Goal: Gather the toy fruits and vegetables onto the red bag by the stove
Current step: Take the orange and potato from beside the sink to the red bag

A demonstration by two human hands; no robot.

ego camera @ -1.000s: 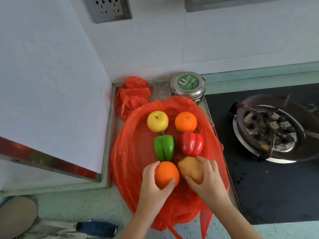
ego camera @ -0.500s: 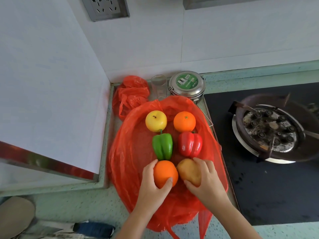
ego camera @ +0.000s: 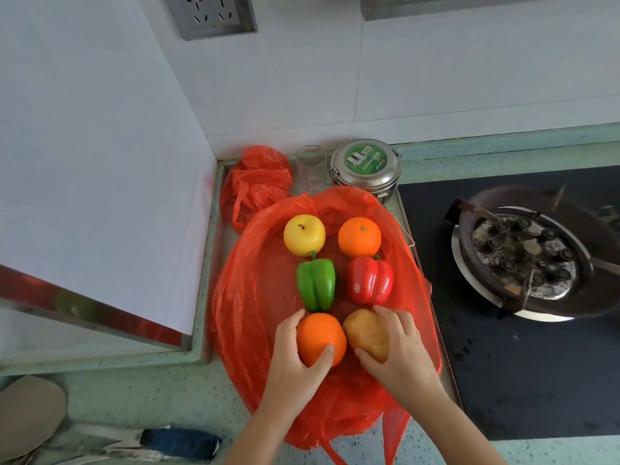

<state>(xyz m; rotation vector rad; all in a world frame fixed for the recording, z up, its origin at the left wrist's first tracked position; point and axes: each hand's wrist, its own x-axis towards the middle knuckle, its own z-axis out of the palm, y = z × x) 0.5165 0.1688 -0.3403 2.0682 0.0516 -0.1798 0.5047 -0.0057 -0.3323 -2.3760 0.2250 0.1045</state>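
Left hand [ego camera: 295, 360] fingers [ego camera: 289, 325] curl round the near round plastic orange [ego camera: 318, 333]. Right hand [ego camera: 399, 350] grips the lumpy tan toy potato [ego camera: 364, 332], covering its right side. Both toys sit on the crinkly red plastic bag [ego camera: 255, 297], just left of the black stove [ego camera: 520, 364]. Six toys total: two oranges counting the far orange [ego camera: 359, 236], one yellow apple [ego camera: 304, 234], one green pepper [ego camera: 316, 283], one red pepper [ego camera: 369, 280], one potato. Bag handles run off frame.

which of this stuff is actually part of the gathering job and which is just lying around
Part of the job: spread red bag, yellow apple, far orange, green pepper, red pepper, near orange gripped by the left hand, potato gripped by the right hand.

Lying about: crumpled red bag, clear cup, steel tin, stove burner, wall socket, blue-handled knife.
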